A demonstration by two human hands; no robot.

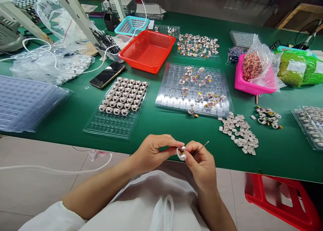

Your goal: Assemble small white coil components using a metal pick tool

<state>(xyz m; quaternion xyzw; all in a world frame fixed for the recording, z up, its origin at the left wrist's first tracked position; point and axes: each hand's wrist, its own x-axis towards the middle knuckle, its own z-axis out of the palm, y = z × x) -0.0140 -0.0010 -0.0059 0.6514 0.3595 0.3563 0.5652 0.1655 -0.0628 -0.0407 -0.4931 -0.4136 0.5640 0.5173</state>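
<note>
At the table's front edge, my left hand [156, 152] pinches a small white and silver C-shaped ear-clip earbud [182, 153] between thumb and fingertips. My right hand [202, 163] closes on the earbud's other side with the thumb. It also grips a thin metal tool [204, 147], whose tip sticks out up and to the right; its other end is hidden by the fingers. Ahead lies a clear plastic tray [108, 126] with rows of similar silver pieces. Another stack of clear trays [169, 96] carries loose earbuds [212, 98] with yellow tabs.
Small pale caps [243, 135] lie loose at the right, beside more earbuds [268, 118]. Farther back are a red basket [148, 52], a blue basket [130, 24], a phone [107, 75] and a pink basket [254, 86]. Empty trays [27, 103] are stacked left; a red stool [282, 197] stands below.
</note>
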